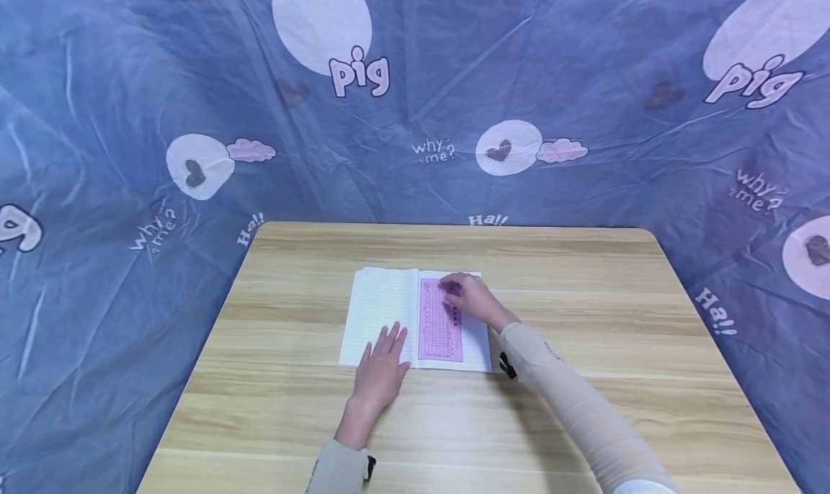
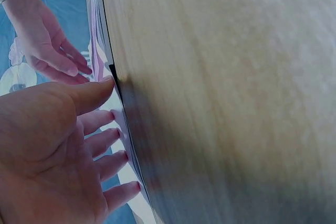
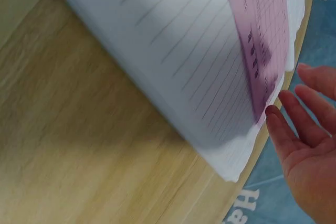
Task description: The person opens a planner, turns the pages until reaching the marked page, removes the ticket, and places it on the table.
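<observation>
An open notebook (image 1: 382, 292) with lined white pages lies on the table. On its right page rests a pink printed form (image 1: 441, 335), a slip with a grid of lines, set close to the fold. My left hand (image 1: 380, 368) lies with fingers spread on the lower part of the left page. Over the upper part of the pink form is my right hand (image 1: 476, 299), fingers slightly bent. In the right wrist view, the right hand (image 3: 310, 135) has its thumb apart from the fingers, near the form's end (image 3: 260, 103); whether the fingertips touch it I cannot tell.
The wooden table (image 1: 583, 285) extends on every side of the notebook. A blue printed cloth (image 1: 441, 105) hangs behind the table and along both sides. The right forearm (image 1: 577, 407) reaches in across the table's right half.
</observation>
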Tool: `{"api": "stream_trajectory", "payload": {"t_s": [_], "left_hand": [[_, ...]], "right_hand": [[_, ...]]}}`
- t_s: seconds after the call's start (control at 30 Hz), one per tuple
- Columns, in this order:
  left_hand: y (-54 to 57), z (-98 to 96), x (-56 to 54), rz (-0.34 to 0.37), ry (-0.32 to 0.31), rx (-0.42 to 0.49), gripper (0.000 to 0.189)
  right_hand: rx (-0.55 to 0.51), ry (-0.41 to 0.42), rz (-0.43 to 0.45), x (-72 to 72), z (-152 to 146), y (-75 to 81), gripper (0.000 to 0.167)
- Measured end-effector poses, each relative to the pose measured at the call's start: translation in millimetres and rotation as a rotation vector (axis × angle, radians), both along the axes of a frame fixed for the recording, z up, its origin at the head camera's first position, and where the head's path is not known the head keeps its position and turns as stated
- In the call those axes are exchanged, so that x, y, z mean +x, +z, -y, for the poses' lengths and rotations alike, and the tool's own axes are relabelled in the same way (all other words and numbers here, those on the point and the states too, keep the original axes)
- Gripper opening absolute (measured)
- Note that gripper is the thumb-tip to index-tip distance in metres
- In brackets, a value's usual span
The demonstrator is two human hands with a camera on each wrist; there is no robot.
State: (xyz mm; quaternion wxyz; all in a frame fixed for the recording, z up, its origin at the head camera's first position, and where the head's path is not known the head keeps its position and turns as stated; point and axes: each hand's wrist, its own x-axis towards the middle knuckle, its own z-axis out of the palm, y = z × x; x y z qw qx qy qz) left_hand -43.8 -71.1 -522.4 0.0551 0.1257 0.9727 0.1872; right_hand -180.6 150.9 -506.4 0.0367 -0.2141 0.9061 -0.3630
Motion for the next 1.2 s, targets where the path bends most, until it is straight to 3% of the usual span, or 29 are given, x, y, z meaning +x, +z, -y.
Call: {"api": "stream_trajectory", "payload": {"t_s": [0.23,0.43,0.63,0.73,0.93,1.2], "left_hand": [[-1.7,0.0,0.4,-0.004,0.003,-0.006,0.061],[-2.7,-0.7,0.1,-0.005,0.003,-0.013,0.060],[-0.5,-1.3,1.2,0.002,0.004,0.005,0.060],[0.2,-1.2,1.3,0.003,0.006,0.008,0.060],[0.9,-0.8,1.2,0.000,0.009,0.005,0.060],[1.1,0.2,1.1,-0.001,0.005,-0.002,0.060]], "right_hand": [[-0.044,-0.176,0.114,-8.7,-10,1.0,0.040],[-0.082,-0.301,0.289,-15.9,-15,-1.5,0.047],[-0.157,-0.379,0.469,-21.7,-16,-1.5,0.048],[-0.196,-0.384,0.519,-25.2,-17,-2.3,0.047],[-0.195,-0.342,0.542,-28.5,-14,-1.1,0.041],[-0.070,-0.341,0.476,-29.5,-7,-2.4,0.036]]}}
